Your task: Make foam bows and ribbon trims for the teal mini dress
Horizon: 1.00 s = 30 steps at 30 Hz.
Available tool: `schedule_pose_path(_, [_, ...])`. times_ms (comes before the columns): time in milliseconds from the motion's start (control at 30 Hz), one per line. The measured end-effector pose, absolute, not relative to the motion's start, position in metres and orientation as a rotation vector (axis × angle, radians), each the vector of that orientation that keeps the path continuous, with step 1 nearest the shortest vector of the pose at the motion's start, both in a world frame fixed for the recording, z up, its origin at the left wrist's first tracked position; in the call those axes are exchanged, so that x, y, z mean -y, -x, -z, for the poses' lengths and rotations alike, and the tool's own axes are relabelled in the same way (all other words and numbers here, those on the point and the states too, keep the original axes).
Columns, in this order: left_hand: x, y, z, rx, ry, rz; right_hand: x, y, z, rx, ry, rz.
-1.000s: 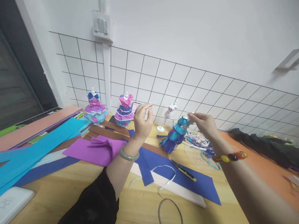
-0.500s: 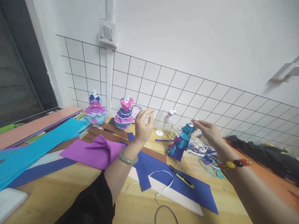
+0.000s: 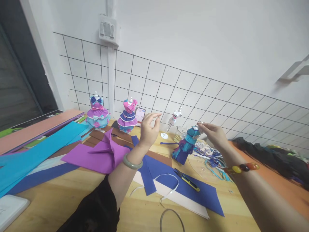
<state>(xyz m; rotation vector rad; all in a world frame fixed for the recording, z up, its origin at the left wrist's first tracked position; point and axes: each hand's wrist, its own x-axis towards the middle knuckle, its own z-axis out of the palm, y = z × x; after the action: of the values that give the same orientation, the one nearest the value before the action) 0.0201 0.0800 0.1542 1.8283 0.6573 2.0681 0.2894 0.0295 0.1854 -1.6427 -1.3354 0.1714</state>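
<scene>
My right hand (image 3: 213, 133) pinches the white neck knob of a miniature dress form in a tiered teal, purple and navy dress (image 3: 187, 143), which leans over the table. My left hand (image 3: 150, 130) is raised over the table, thumb and fingers apart, holding nothing. Below my hands, yellow-and-black thread snips (image 3: 187, 181) rest on a navy sheet (image 3: 205, 193), near a loose white strip (image 3: 178, 185). Beyond my left hand stands a white patterned mini dress form (image 3: 175, 117) on a round base. A folded purple sheet (image 3: 84, 158) lies left of my left wrist.
Two dressed forms (image 3: 97, 111) (image 3: 127, 116) and a lit phone (image 3: 140, 116) stand along the wire grid (image 3: 156, 77). Turquoise sheets (image 3: 50, 148) cover the left side. A pile of ribbon scraps (image 3: 210, 153) and a clear jar (image 3: 180, 133) are behind the held dress.
The view has shifted slightly. Both hands keep nearly the same pose, and the held dress has turned or tilted a little.
</scene>
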Motion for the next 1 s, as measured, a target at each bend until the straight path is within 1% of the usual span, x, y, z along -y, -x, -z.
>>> schedule_pose_path(767, [-0.0810, -0.0241, -0.1502, -0.656, -1.916, -1.978, -0.0301, -0.2841, -0.1850, 1.319, 1.649, -0.166])
schedule_pose_path(1000, [-0.0811, -0.0245, -0.1501, -0.633, -1.926, -1.953, -0.0310, -0.2842, -0.1858, 1.331, 1.600, -0.208])
